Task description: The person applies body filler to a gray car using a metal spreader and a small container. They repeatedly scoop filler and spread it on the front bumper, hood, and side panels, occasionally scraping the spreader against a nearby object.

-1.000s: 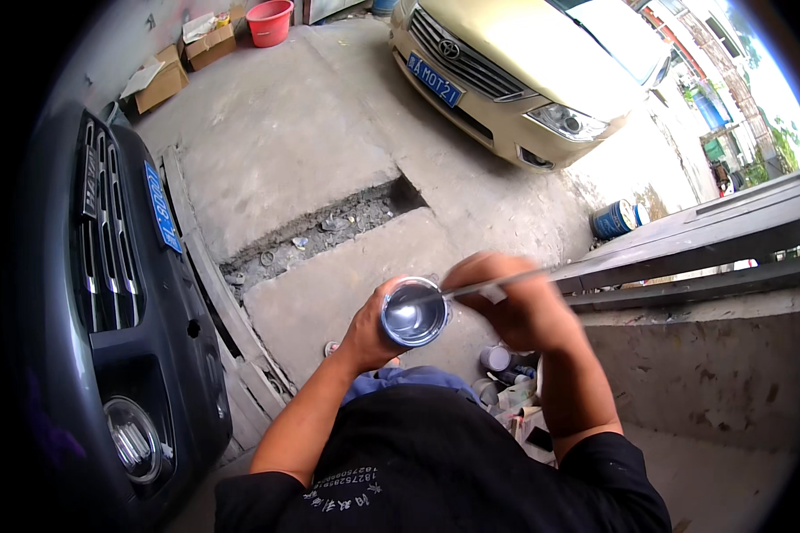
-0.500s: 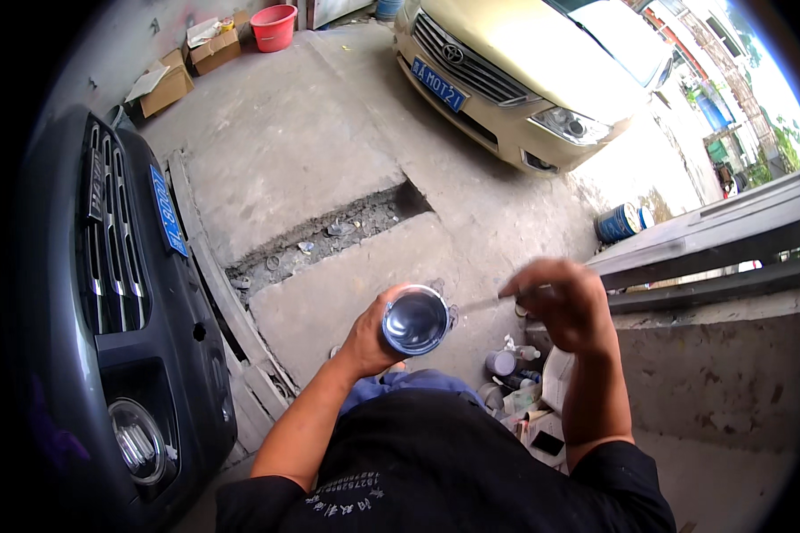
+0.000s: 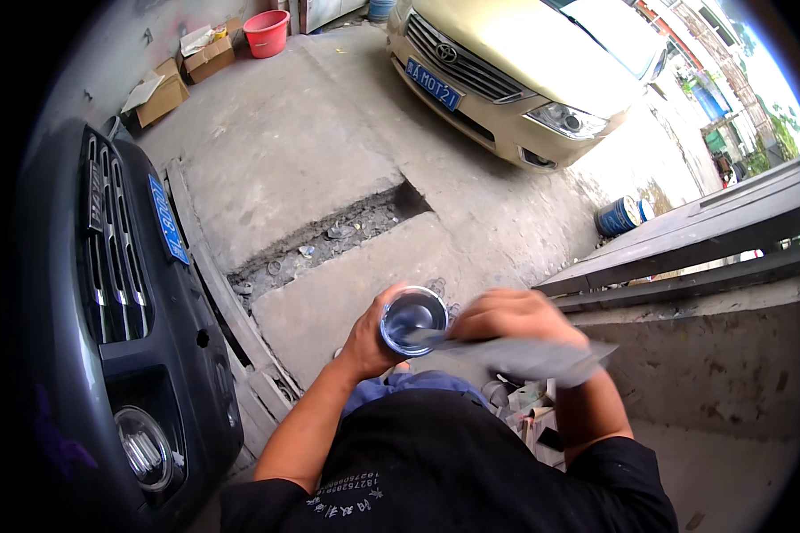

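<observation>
My left hand [image 3: 364, 345] is wrapped round a clear-rimmed cup [image 3: 412, 318], held upright in front of my body. Dark bluish-grey liquid shows inside it. My right hand [image 3: 517, 314] grips a long flat grey strip [image 3: 538, 354], blurred by motion. The strip's narrow end reaches over the cup's right rim into its mouth, while the wider end extends to the right, past my wrist. How deep the tip goes cannot be made out.
A dark car front [image 3: 116, 266] stands close on the left, a gold car [image 3: 516, 80] beyond. A rubble-filled trench [image 3: 329, 233] cuts the concrete floor. A low wall [image 3: 702, 364] runs along the right. Cans [image 3: 618, 217], a red bucket [image 3: 267, 35] and cardboard boxes [image 3: 160, 93] stand farther off.
My right hand has come down and left to the cup, bringing the grey strip's end over its mouth. The strip's broad face now shows. My left hand and the cup have hardly moved.
</observation>
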`<state>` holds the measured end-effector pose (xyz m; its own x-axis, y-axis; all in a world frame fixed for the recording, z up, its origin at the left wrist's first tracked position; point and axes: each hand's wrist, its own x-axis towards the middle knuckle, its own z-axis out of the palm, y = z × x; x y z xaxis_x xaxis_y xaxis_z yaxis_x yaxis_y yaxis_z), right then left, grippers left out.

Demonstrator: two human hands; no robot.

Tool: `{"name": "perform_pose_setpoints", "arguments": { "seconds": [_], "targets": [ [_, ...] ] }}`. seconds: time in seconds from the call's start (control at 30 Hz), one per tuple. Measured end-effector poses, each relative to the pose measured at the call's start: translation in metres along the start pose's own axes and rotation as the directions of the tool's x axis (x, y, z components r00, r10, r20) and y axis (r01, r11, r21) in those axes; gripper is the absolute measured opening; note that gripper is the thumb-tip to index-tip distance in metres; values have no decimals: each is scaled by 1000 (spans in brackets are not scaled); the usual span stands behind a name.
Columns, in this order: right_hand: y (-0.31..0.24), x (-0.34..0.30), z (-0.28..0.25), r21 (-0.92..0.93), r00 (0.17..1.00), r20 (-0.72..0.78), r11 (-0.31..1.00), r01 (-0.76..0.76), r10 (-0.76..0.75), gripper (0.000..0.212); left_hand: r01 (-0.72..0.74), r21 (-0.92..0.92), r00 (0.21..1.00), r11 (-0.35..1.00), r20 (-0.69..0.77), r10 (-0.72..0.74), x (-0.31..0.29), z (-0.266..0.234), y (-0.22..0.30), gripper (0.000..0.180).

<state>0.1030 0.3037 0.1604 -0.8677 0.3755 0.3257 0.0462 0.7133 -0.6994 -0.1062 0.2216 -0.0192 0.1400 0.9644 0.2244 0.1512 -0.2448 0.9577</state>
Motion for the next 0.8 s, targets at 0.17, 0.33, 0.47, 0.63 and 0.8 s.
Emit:
{"name": "perform_pose_setpoints", "arguments": {
  "seconds": [0.17,0.33,0.47,0.63,0.8],
  "targets": [
    [3,9,-3,46,976,-180,992,-120,126,15,-25,32,999,999,-24,26,-1,2,1,98],
    [3,-7,-5,73,996,-89,997,-17,24,14,5,19,1000,1000,-17,-4,-5,-8,3,97],
    [7,21,-16,34,993,-81,996,87,-84,24,-72,-25,997,997,-42,70,-2,-1,-3,96],
    [18,13,-8,-94,986,-156,993,-78,63,14,-122,20,982,992,-143,124,0,-2,0,94],
    [-6,-16,27,-137,974,-227,989,-52,19,21,-4,-33,988,999,-152,-1,-5,1,-9,92]
  ]
}}
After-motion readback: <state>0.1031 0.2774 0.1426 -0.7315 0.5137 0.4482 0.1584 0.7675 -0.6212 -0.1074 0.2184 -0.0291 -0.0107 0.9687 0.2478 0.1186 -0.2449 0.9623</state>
